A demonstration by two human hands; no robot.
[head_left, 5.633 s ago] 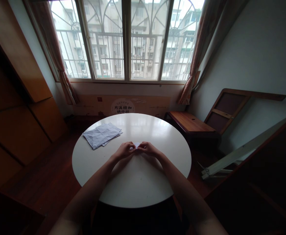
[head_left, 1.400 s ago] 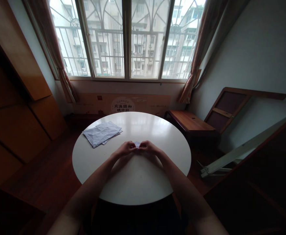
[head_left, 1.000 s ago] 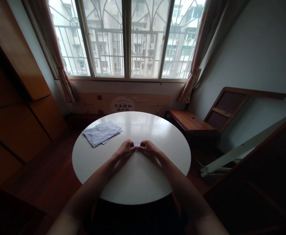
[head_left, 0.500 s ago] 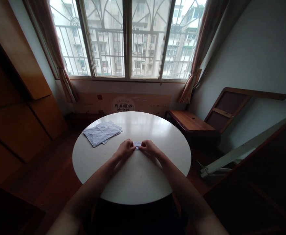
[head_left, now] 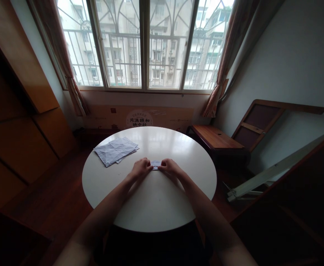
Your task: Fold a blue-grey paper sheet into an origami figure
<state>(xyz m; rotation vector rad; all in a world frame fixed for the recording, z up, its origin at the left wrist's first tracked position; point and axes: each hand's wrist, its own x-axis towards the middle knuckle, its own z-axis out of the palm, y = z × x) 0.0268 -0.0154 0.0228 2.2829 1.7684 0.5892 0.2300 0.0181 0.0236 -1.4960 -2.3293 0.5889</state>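
Observation:
A small folded piece of paper (head_left: 155, 165), pale bluish-white, is held between my two hands over the middle of the round white table (head_left: 153, 207). My left hand (head_left: 141, 167) grips its left end with curled fingers and thumb. On the opposite end my right hand (head_left: 169, 166) pinches it in the same way. The hands cover both ends, so only the paper's middle shows. To the left on the tabletop lies a stack of creased paper sheets (head_left: 114, 149), apart from both hands.
Beyond the table are a long printed board (head_left: 103, 112) and a barred window (head_left: 123, 55). At the right stand a low wooden bench (head_left: 217, 136) and a leaning wooden frame (head_left: 257, 120). Orange-brown cabinets (head_left: 40, 155) line the left side.
Almost nothing differs. Both hands keep their hold on the small folded paper, with only a slight shift of the fingers.

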